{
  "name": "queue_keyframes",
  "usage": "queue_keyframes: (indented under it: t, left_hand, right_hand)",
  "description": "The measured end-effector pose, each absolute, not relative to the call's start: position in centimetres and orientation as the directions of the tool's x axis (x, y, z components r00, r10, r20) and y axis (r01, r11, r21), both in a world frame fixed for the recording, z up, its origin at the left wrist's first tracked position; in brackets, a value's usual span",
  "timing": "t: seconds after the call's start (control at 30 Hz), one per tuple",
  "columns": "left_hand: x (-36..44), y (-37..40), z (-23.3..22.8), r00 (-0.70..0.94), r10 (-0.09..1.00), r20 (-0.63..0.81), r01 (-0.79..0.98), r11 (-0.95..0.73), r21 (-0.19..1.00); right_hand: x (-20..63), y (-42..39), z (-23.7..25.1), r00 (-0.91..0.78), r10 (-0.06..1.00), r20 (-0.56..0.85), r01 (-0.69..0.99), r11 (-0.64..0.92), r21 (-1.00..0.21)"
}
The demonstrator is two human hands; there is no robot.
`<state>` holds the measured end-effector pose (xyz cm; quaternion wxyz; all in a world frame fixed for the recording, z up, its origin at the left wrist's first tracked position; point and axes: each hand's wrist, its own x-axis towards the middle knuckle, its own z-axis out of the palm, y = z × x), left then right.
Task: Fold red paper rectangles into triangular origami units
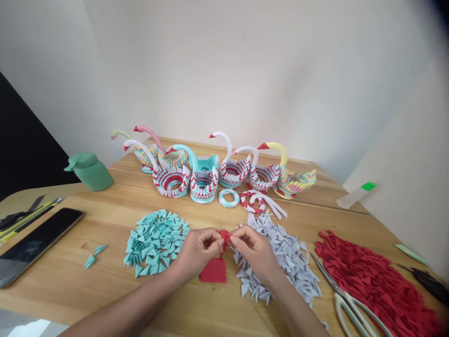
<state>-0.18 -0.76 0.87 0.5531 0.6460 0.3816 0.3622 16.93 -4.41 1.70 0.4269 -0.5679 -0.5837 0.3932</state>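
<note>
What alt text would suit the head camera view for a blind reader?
Two hands, left and right, pinch a small red paper piece over a wooden table, between teal, white and red folded-triangle piles, origami swans behind.

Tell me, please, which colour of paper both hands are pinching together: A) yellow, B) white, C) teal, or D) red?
D: the left hand and right hand both pinch a small red paper piece above the red sheet.
</note>
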Motion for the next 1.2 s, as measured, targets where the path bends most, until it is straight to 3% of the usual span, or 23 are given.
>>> queue_keyframes:
  t: [0.23,0.67,0.8,1.03,1.2]
  left_hand:
    - [-0.1,-0.6,0.4,0.481,0.876,-0.019,0.02,0.01,1.0]
    - [0.1,0.0,-0.6,0.524,0.841,-0.137,-0.085,0.212,0.974]
    - [0.1,0.1,-0.5,0.531,0.837,-0.131,-0.109,0.22,0.969]
    - [-0.1,0.1,-0.5,0.545,0.83,-0.118,-0.163,0.243,0.956]
    - [0.0,0.0,-0.2,0.559,0.822,-0.106,-0.142,0.222,0.965]
  right_hand:
    - [16.7,-4.3,1.1,0.027,0.998,0.052,0.272,0.043,-0.961]
    - [16.3,-4.4,0.8,0.076,0.991,0.111,0.408,0.07,-0.91]
    - [16.1,-4.4,0.5,0.118,0.989,0.093,0.282,0.057,-0.958]
    - [16.7,-4.0,1.0,0.021,0.994,-0.108,-0.08,-0.106,-0.991]
    - [16.8,-4.1,0.8,-0.06,0.995,-0.074,0.054,-0.071,-0.996]
